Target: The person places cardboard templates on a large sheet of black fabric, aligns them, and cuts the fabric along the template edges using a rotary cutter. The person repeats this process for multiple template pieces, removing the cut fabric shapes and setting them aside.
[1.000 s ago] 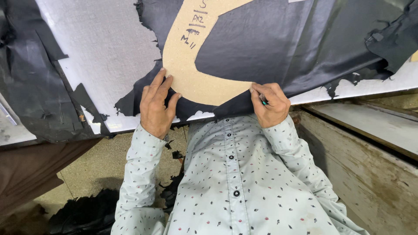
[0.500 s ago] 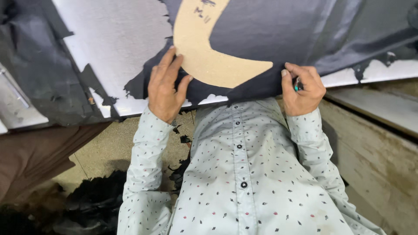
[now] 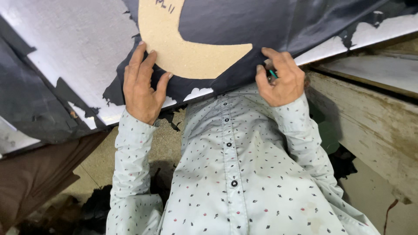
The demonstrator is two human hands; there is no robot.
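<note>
With the left hand (image 3: pixel 141 89) lying flat on the template (image 3: pixel 187 52), press firmly so it cannot slide while the right hand (image 3: pixel 281 78), grip clenched on a pen (image 3: pixel 273 74), pinches the cloth (image 3: pixel 261 26) taut.

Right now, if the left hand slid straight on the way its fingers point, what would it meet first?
The left hand already touches the tan curved template lying on the dark fabric; going on, it would ride further over the template.

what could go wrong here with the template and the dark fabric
The left hand presses only the near edge of the tan cardboard template, so it may slide on the dark fabric and spoil the outline. The right hand pinches the fabric edge while holding a small green marker; tugging could wrinkle the cloth. Fabric overhanging the white table may slip off.
</note>
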